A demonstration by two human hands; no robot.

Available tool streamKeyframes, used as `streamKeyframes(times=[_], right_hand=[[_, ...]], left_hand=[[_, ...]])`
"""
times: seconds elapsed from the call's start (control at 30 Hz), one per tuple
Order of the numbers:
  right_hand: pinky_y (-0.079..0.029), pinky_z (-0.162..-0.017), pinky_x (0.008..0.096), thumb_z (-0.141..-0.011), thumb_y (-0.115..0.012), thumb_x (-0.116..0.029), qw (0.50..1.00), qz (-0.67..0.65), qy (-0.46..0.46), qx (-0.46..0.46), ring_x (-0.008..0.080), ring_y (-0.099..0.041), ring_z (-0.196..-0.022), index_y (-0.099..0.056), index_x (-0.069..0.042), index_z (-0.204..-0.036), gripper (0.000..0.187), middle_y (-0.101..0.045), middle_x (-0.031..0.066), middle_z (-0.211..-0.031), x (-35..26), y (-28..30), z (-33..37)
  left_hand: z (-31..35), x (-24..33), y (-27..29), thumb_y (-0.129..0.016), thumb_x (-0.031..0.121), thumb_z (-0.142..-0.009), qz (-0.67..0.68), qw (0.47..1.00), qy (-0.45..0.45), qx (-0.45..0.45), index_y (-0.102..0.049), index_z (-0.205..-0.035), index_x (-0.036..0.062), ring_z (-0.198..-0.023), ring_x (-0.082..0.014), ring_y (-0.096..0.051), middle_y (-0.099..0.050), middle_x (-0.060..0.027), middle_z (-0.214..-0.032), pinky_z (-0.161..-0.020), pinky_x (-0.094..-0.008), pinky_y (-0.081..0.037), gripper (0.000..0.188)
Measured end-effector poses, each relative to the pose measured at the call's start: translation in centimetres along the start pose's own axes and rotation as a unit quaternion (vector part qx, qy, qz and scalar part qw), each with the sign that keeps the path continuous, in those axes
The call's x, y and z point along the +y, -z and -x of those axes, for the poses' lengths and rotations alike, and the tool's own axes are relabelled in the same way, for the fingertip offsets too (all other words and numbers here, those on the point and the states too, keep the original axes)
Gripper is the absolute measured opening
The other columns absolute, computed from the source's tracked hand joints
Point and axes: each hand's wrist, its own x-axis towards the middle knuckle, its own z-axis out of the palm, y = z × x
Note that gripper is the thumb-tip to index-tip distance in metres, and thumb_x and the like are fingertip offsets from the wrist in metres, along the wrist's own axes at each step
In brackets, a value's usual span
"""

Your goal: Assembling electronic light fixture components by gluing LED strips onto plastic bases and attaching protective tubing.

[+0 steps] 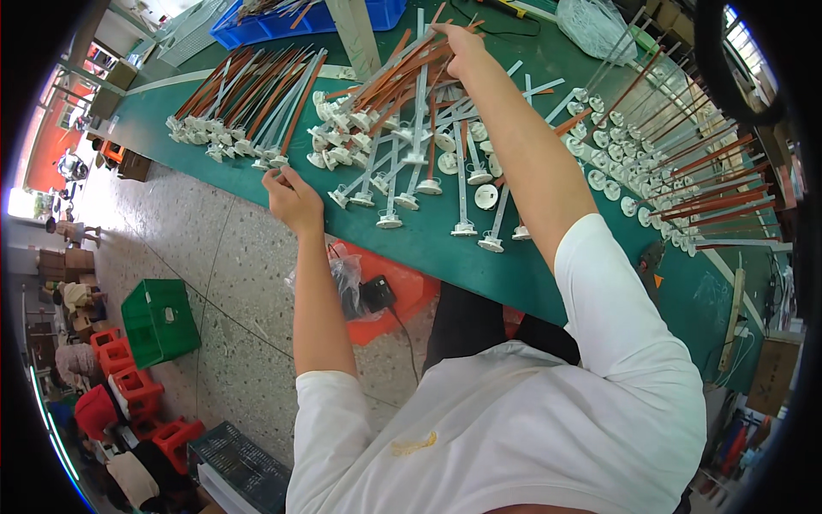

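Observation:
On the green table lies a loose pile of long flat strips (420, 103), some silver-grey and some copper-brown, with round white plastic bases (390, 221) on their near ends. Over the far ends of this pile my right hand (462, 50) reaches, fingers bent round strip ends; how many is hidden. My left hand (296, 202) is at the table's near edge, thumb and fingertips pinched together. It is just below the white bases of a neat row of similar strips (248, 94) on the left. Anything small between those fingertips cannot be made out.
More based strips (676, 176) stand in rows at the right. Behind are a blue bin (257, 32) and a clear plastic bag (591, 30); a post (353, 38) rises there. Below are a red stool (411, 291) with a black adapter (377, 294), and a green crate (161, 321).

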Motion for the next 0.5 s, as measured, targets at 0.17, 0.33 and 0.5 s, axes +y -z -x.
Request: streamKeyframes(times=[0.17, 0.33, 0.5], right_hand=[[-0.047, -0.092, 0.0464, -0.080, -0.076, -0.035, 0.933, 0.314, 0.164, 0.063, 0.0340, -0.056, -0.111, -0.051, 0.004, -0.124, 0.063, -0.055, 0.0227, -0.124, -2.3, 3.7, 1.0], [-0.050, -0.083, 0.0425, -0.077, -0.075, -0.036, 0.740, 0.484, 0.467, 0.015, 0.0311, -0.063, -0.096, -0.066, -0.002, -0.100, 0.042, -0.065, 0.0191, -0.100, -2.3, 6.2, 8.6], [-0.051, -0.078, 0.0410, -0.070, -0.076, -0.030, 0.563, 0.735, 0.308, -0.221, 0.0317, -0.062, -0.091, -0.069, -0.006, -0.085, 0.029, -0.064, 0.0128, -0.090, 1.0, 8.5, 14.1]], left_hand=[[0.1, 0.0, -0.2, -0.052, 0.028, -0.098, 0.001, 1.000, -0.007, 0.001, -0.055, -0.106, -0.0005, -0.079, -0.0354, -0.065, -0.068, -0.0180, -0.088, -0.071, -0.0450, -0.050, 0.030], [-0.2, -0.3, 0.5, -0.053, 0.029, -0.097, -0.007, 1.000, 0.001, 0.009, -0.056, -0.104, -0.0006, -0.079, -0.0340, -0.065, -0.067, -0.0178, -0.088, -0.070, -0.0435, -0.050, 0.030], [-0.2, -0.6, 0.1, -0.055, 0.028, -0.097, -0.001, 1.000, -0.015, 0.000, -0.057, -0.100, -0.0004, -0.078, -0.0329, -0.065, -0.067, -0.0166, -0.086, -0.069, -0.0421, -0.050, 0.029]])
